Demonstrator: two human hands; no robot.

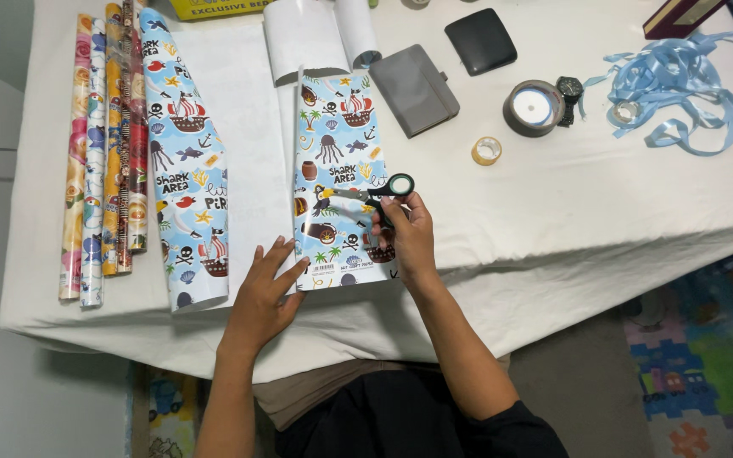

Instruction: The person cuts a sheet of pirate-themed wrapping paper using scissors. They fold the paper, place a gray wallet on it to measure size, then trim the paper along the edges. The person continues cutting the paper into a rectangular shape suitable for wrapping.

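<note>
A sheet of light-blue wrapping paper (337, 153) printed with pirate ships and sea creatures lies partly unrolled on the white-covered table (570, 195). My right hand (407, 233) grips black-handled scissors (379, 191), blades pointing left over the printed paper. My left hand (269, 288) lies flat, fingers spread, on the white underside of the paper (248, 144) near the table's front edge, touching the printed flap's left edge. The other curled end of the same print (184, 161) lies to the left.
Several rolls of patterned wrapping paper (103, 153) lie at the left. A grey box (415, 89), black case (480, 40), large tape roll (533, 108), small clear tape roll (486, 151), wristwatch (568, 92) and tangled light-blue ribbon (680, 85) sit at the right.
</note>
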